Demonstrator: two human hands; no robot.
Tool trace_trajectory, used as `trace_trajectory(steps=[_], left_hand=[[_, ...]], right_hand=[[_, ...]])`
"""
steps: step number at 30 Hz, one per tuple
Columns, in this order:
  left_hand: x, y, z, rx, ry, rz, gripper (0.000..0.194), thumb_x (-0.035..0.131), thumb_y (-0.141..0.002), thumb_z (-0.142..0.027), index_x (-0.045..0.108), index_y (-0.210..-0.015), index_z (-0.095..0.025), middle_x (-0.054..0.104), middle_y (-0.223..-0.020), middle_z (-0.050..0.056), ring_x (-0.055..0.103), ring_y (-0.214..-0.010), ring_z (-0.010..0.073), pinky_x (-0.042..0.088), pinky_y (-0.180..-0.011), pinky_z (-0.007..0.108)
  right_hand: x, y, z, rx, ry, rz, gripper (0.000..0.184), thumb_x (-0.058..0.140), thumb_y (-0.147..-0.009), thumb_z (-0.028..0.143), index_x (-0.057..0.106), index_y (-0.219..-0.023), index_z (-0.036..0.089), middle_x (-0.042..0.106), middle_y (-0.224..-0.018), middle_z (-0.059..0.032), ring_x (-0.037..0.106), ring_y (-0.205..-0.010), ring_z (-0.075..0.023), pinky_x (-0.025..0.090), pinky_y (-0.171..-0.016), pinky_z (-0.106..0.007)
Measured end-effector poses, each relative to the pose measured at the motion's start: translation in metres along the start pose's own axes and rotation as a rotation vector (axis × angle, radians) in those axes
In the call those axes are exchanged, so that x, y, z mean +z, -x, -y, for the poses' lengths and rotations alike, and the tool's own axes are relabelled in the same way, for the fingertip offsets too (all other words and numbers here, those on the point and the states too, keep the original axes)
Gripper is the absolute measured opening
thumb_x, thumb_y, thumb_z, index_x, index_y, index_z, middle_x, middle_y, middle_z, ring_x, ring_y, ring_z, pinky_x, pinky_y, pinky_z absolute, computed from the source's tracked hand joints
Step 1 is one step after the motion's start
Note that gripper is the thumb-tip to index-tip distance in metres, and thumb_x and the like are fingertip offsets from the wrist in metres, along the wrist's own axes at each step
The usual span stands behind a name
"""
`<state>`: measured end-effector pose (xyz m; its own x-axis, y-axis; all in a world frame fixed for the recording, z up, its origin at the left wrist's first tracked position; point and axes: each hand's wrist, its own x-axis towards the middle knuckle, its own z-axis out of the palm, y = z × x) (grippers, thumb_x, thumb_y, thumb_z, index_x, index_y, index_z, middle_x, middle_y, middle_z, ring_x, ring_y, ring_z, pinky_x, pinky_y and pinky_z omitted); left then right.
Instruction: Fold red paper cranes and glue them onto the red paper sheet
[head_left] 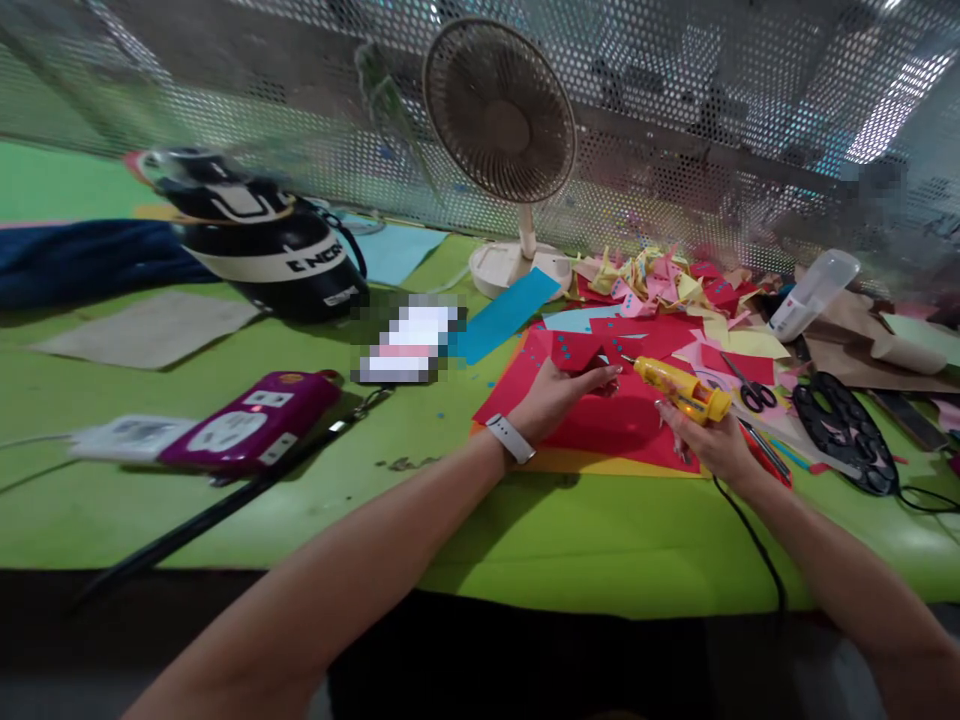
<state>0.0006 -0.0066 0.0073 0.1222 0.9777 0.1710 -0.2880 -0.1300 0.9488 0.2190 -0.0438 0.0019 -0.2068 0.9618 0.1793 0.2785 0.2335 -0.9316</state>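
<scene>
My right hand (pixel 712 440) grips a yellow glue gun (pixel 679 388), its thin nozzle aimed left. A black cord hangs below that hand. My left hand (pixel 553 400), with a white band at the wrist, pinches a red paper piece (pixel 574 348) marked with blue dots. The nozzle tip is close to this piece; whether it touches I cannot tell. Under both hands lie red paper sheets (pixel 600 440), with a yellow-orange sheet (pixel 540 463) showing beneath them. Black-handled scissors (pixel 756 395) rest on paper just beyond the glue gun.
A white fan (pixel 517 130) and a heap of paper scraps (pixel 667 280) stand behind. To the left are a black jug (pixel 277 245), a phone (pixel 411 340), a blue strip (pixel 510 315) and a purple power strip (pixel 255 420). A black palette-like tray (pixel 847 435) lies right.
</scene>
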Motion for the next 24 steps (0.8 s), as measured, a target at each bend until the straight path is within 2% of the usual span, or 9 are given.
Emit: trace_trajectory(steps=[4,10,16,24], left_hand=[[0.001,0.000,-0.001,0.010,0.022,-0.009,0.031,0.087,-0.061,-0.033,0.066,-0.073,-0.014,0.065,-0.063,0.001,0.062,-0.056,0.0128,0.056,-0.059,0.028],[0.001,-0.001,0.000,0.000,0.025,-0.034,0.035,0.089,-0.058,-0.034,0.066,-0.075,-0.013,0.066,-0.064,0.001,0.063,-0.057,0.0135,0.058,-0.059,0.030],[0.000,-0.001,0.002,0.010,0.035,-0.028,0.036,0.088,-0.059,-0.034,0.062,-0.074,-0.014,0.065,-0.065,0.001,0.064,-0.057,0.0140,0.059,-0.060,0.031],[0.000,0.000,0.001,0.008,0.040,-0.023,0.034,0.087,-0.061,-0.032,0.062,-0.074,-0.014,0.065,-0.065,0.001,0.064,-0.057,0.0140,0.060,-0.062,0.032]], right_hand=[[0.001,-0.002,0.003,0.045,-0.075,-0.031,0.019,0.074,-0.075,0.038,0.065,-0.075,0.021,0.049,-0.045,0.0056,0.045,-0.036,-0.0104,0.043,-0.034,-0.023],[0.005,-0.003,0.011,0.069,-0.067,-0.042,0.025,0.077,-0.071,0.044,0.065,-0.075,0.021,0.048,-0.046,0.0063,0.043,-0.036,-0.0097,0.041,-0.032,-0.023],[0.006,-0.004,0.014,0.053,-0.024,-0.062,0.024,0.076,-0.073,0.047,0.067,-0.077,0.024,0.048,-0.048,0.0050,0.044,-0.038,-0.0109,0.042,-0.032,-0.023],[0.005,-0.004,0.012,0.021,-0.003,-0.063,0.021,0.076,-0.072,0.042,0.066,-0.073,0.023,0.053,-0.054,0.0038,0.045,-0.039,-0.0091,0.042,-0.032,-0.022]])
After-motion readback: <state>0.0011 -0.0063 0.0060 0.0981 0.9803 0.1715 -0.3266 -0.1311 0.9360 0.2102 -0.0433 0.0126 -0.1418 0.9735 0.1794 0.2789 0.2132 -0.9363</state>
